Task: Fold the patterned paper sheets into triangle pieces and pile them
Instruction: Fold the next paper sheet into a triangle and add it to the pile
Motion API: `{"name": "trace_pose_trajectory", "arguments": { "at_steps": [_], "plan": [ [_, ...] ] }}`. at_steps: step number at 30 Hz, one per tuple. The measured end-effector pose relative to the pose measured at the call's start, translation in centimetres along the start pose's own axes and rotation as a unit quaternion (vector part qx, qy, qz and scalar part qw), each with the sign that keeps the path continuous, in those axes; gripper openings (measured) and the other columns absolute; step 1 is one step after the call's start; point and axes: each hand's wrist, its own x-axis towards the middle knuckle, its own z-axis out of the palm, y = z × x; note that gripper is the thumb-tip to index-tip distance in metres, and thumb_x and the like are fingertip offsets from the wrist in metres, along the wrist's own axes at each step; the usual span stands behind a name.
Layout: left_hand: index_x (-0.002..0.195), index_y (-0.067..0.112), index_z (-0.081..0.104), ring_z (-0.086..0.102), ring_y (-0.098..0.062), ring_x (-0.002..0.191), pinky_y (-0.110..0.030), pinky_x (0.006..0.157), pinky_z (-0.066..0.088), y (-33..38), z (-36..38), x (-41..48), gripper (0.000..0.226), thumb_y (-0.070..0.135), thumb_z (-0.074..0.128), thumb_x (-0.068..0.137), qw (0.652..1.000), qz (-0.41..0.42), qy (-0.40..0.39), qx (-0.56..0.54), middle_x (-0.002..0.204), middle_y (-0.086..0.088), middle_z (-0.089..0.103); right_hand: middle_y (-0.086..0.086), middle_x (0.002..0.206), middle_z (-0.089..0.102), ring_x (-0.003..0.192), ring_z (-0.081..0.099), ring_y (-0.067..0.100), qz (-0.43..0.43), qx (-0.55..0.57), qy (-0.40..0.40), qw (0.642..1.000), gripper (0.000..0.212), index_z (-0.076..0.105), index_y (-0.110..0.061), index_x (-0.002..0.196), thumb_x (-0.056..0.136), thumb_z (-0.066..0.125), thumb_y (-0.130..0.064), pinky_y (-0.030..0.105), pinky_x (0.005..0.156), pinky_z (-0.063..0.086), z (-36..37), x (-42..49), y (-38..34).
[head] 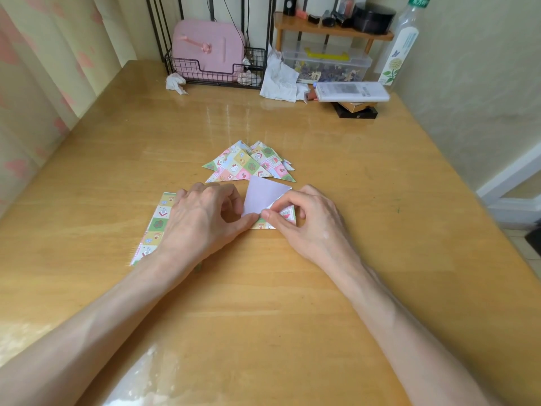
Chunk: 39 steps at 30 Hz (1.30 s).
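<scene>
A patterned paper sheet [155, 227] lies on the wooden table [380, 200] under both hands. One corner is lifted, and its plain white underside [263, 194] shows between the hands. My left hand [202, 221] rests on the sheet, with its thumb at the base of the lifted flap. My right hand [304, 221] pinches the sheet's right part at the flap's lower edge. Just beyond the hands lies a pile of folded patterned triangles [248, 164].
At the table's far edge stand a black wire basket [216, 68] with a pink case, crumpled tissues [278, 77], a clear plastic box [328, 64], a small wooden shelf [330, 27], a tall bottle [402, 45] and a white remote [351, 90]. A wall runs along the right.
</scene>
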Motion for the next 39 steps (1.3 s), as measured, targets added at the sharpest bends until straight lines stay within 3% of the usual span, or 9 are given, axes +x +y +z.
{"name": "trace_pose_trajectory", "arguments": {
  "at_steps": [4, 10, 16, 26, 28, 32, 36, 39],
  "plan": [
    [0.070, 0.031, 0.050, 0.050, -0.016, 0.087, -0.037, 0.077, 0.033, -0.2, 0.1, 0.1, 0.041, 0.069, 0.066, 0.074, 1.000, -0.001, -0.007, 0.002, 0.077, 0.014, 0.054, -0.013, 0.092, 0.056, 0.078, 0.046, -0.002, 0.009, -0.022, 0.007, 1.000, 0.021, 0.071, -0.032, 0.090, 0.084, 0.077, -0.051, 0.029, 0.065, 0.038, 0.4, -0.1, -0.3],
    [0.070, 0.033, 0.052, 0.048, -0.016, 0.090, -0.035, 0.077, 0.028, -0.5, -0.6, 0.5, 0.043, 0.072, 0.067, 0.067, 0.999, -0.017, -0.034, -0.012, 0.081, 0.017, 0.052, -0.016, 0.099, 0.054, 0.104, 0.052, 0.008, 0.010, -0.035, -0.025, 0.999, 0.018, 0.067, -0.035, 0.097, 0.089, 0.071, -0.051, 0.034, 0.076, 0.047, 0.3, -0.1, -0.5],
    [0.074, 0.035, 0.052, 0.045, -0.013, 0.094, -0.036, 0.080, 0.024, -1.5, -1.8, 1.2, 0.051, 0.080, 0.069, 0.058, 0.995, -0.043, -0.082, 0.028, 0.085, 0.017, 0.051, -0.016, 0.095, 0.047, 0.105, 0.050, 0.011, -0.002, -0.030, -0.036, 0.999, 0.010, 0.071, -0.043, 0.101, 0.091, 0.072, -0.046, 0.033, 0.080, 0.046, 0.4, -0.1, -0.5],
    [0.074, 0.037, 0.056, 0.046, -0.014, 0.097, -0.036, 0.083, 0.025, -1.2, -2.0, 1.2, 0.045, 0.077, 0.070, 0.060, 0.993, -0.045, -0.107, 0.011, 0.083, 0.015, 0.052, -0.011, 0.090, 0.053, 0.091, 0.050, 0.004, -0.006, -0.003, 0.017, 1.000, 0.009, 0.080, -0.044, 0.095, 0.086, 0.079, -0.044, 0.015, 0.065, 0.035, 0.8, -0.3, -0.7],
    [0.074, 0.037, 0.056, 0.046, -0.014, 0.096, -0.036, 0.083, 0.026, -1.0, -2.1, 1.2, 0.044, 0.076, 0.071, 0.061, 0.993, -0.044, -0.109, 0.009, 0.083, 0.015, 0.051, -0.011, 0.090, 0.053, 0.092, 0.050, 0.005, -0.006, -0.004, 0.016, 1.000, 0.009, 0.080, -0.044, 0.094, 0.086, 0.078, -0.044, 0.020, 0.067, 0.037, 0.8, -0.3, -0.7],
    [0.079, 0.038, 0.057, 0.048, -0.010, 0.089, -0.036, 0.084, 0.028, -1.2, -2.3, 1.1, 0.033, 0.065, 0.076, 0.072, 0.991, -0.055, -0.117, -0.040, 0.083, 0.016, 0.053, -0.011, 0.093, 0.055, 0.095, 0.052, 0.009, -0.004, -0.013, 0.006, 1.000, 0.008, 0.080, -0.043, 0.094, 0.087, 0.077, -0.045, 0.029, 0.072, 0.044, 0.7, -0.2, -0.7],
    [0.086, 0.035, 0.060, 0.047, -0.009, 0.076, -0.042, 0.089, 0.041, -1.7, -2.4, 1.3, 0.016, 0.040, 0.075, 0.085, 0.987, -0.066, -0.094, -0.111, 0.077, 0.015, 0.052, -0.010, 0.094, 0.056, 0.095, 0.053, 0.010, -0.001, -0.006, 0.001, 1.000, 0.007, 0.080, -0.042, 0.093, 0.087, 0.078, -0.043, 0.028, 0.069, 0.042, 0.7, -0.1, -0.6],
    [0.089, 0.033, 0.060, 0.047, -0.011, 0.073, -0.038, 0.079, 0.039, -1.3, -2.1, 1.1, 0.018, 0.039, 0.077, 0.085, 0.986, -0.055, -0.090, -0.129, 0.074, 0.014, 0.051, -0.010, 0.094, 0.056, 0.095, 0.053, 0.009, -0.001, -0.003, -0.001, 1.000, 0.007, 0.080, -0.042, 0.093, 0.086, 0.078, -0.043, 0.028, 0.069, 0.041, 0.7, -0.2, -0.6]
  ]
}}
